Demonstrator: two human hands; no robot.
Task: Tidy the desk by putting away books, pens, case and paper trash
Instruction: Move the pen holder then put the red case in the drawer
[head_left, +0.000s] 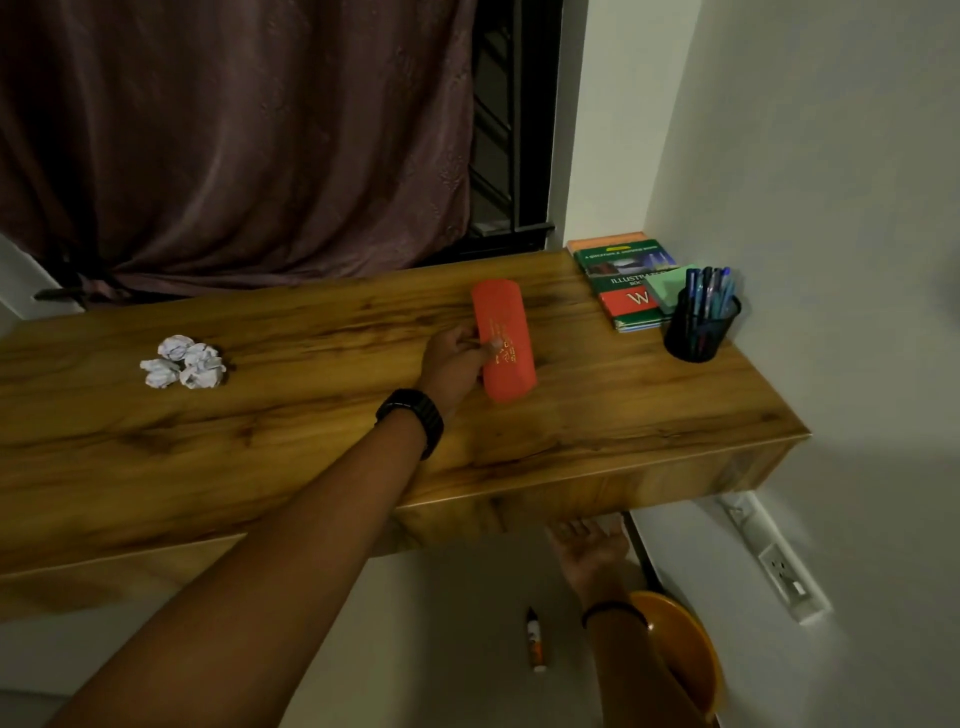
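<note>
An orange-red case (503, 340) lies on the wooden desk (291, 415), right of the middle. My left hand (457, 361) grips its left side, thumb across the top. My right hand (589, 545) is below the desk's front edge, palm up, fingertips under the front panel. Several crumpled paper balls (183, 362) sit together at the left of the desk. A stack of books (626, 283) with a green pad on top lies in the far right corner. A black mesh cup (701, 327) in front of them holds several pens.
A dark curtain (234, 140) hangs behind the desk. White walls close the right side, with a socket strip (779, 564) low down. On the floor lie a small marker-like tube (536, 647) and an orange bin (685, 649) beneath my right forearm.
</note>
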